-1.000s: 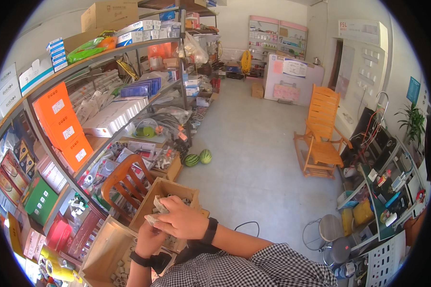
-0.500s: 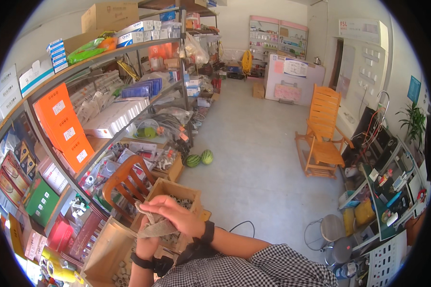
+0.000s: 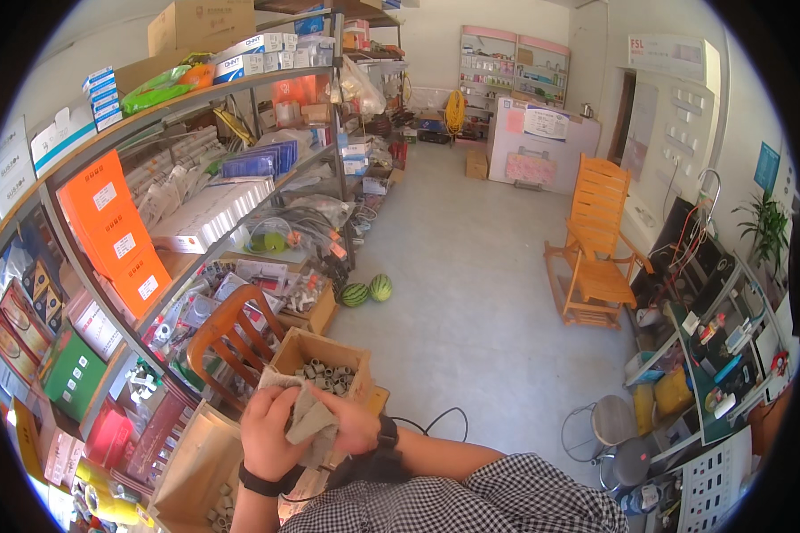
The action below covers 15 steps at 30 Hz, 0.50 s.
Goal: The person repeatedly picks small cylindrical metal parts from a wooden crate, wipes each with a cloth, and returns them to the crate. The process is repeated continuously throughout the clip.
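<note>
From where I stand, a person in a black-and-white checked shirt (image 3: 498,493) holds a beige-grey cloth (image 3: 312,417) between two bare hands. The left hand (image 3: 269,433) is curled around the cloth's left side, knuckles up. The right hand (image 3: 356,425) grips it from the other side (some of the fingertips are hidden in the folds). The cloth is bunched, with one flap standing out between the hands. Each wrist wears a dark band.

Cloth and hands are up in front of the body, over two open wooden boxes. The far box (image 3: 361,391) holds many small grey fittings (image 3: 327,376), short and tube-like; the near box (image 3: 197,441) has similar pieces toward its bottom.

Just beyond the boxes, to the left, is a brown wooden chair (image 3: 206,340) with a slatted back. Past it, two striped watermelons (image 3: 356,295) rest on the grey floor (image 3: 471,266). Loaded shelves line the left, with orange boxes (image 3: 108,211) near the front; a wooden rocking chair (image 3: 602,233) stands well apart, on the right.
</note>
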Each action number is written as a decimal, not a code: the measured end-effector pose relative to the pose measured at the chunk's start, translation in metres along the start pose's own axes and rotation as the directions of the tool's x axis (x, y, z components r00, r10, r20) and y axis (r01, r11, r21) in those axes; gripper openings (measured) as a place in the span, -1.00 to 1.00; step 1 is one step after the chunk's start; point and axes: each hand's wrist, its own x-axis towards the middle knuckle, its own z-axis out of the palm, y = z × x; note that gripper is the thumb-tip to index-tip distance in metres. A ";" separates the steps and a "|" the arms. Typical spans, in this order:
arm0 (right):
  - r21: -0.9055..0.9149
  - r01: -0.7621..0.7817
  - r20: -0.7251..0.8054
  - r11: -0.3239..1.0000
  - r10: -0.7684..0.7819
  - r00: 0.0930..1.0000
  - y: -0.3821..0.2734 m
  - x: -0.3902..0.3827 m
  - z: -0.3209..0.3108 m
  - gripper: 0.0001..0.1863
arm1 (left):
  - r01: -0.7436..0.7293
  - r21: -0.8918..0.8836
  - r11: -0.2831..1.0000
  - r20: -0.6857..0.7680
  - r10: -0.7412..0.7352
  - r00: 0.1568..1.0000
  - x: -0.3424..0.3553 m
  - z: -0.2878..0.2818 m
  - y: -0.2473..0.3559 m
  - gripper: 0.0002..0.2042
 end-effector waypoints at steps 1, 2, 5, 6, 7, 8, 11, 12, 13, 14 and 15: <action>-0.161 0.055 0.003 0.985 -0.055 0.998 0.002 -0.001 -0.002 -0.61 | -0.018 0.048 0.999 -0.004 0.018 1.000 0.003 -0.002 0.004 -0.51; -0.334 0.093 -0.070 0.938 -0.123 0.990 0.005 -0.003 -0.004 -0.60 | -0.042 0.074 0.996 -0.014 0.043 0.999 0.006 -0.004 0.007 -0.50; -0.226 0.043 0.046 0.973 -0.033 0.998 0.006 0.002 -0.010 -0.60 | 0.035 0.054 0.998 0.024 -0.037 0.999 0.013 -0.009 0.011 -0.51; -0.115 -0.014 0.069 0.993 0.022 0.997 0.006 0.002 -0.011 -0.60 | 0.096 0.024 0.995 0.032 -0.097 0.995 0.013 -0.010 0.011 -0.53; -0.240 0.023 0.105 0.970 0.003 0.994 0.006 0.002 -0.013 -0.59 | 0.164 -0.010 0.986 0.048 -0.163 0.985 0.013 -0.012 0.010 -0.54; -0.389 0.056 0.066 0.920 -0.033 0.997 0.006 -0.001 -0.014 -0.58 | 0.249 -0.040 0.968 0.076 -0.246 0.966 0.013 -0.014 0.009 -0.56; -0.456 0.052 -0.044 0.888 -0.081 0.996 0.003 -0.003 -0.017 -0.55 | 0.356 -0.221 0.908 0.112 -0.339 0.934 0.006 -0.017 0.005 -0.57; -0.421 0.036 -0.069 0.907 -0.071 0.995 0.002 -0.003 -0.017 -0.54 | 0.262 -0.181 0.948 0.073 -0.253 0.965 0.005 -0.017 0.003 -0.57; -0.553 0.063 -0.070 0.831 -0.122 0.990 0.001 -0.002 -0.017 -0.53 | 0.167 -0.136 0.977 0.039 -0.163 0.986 0.005 -0.017 0.001 -0.56; -0.675 0.083 -0.052 0.733 -0.160 0.986 -0.001 -0.002 -0.017 -0.52 | 0.077 -0.102 0.992 0.007 -0.077 0.997 0.004 -0.017 -0.001 -0.55; -0.773 0.118 -0.025 0.623 -0.217 0.976 -0.003 -0.002 -0.016 -0.51 | 0.058 -0.084 0.995 0.005 -0.057 0.998 0.003 -0.015 -0.002 -0.56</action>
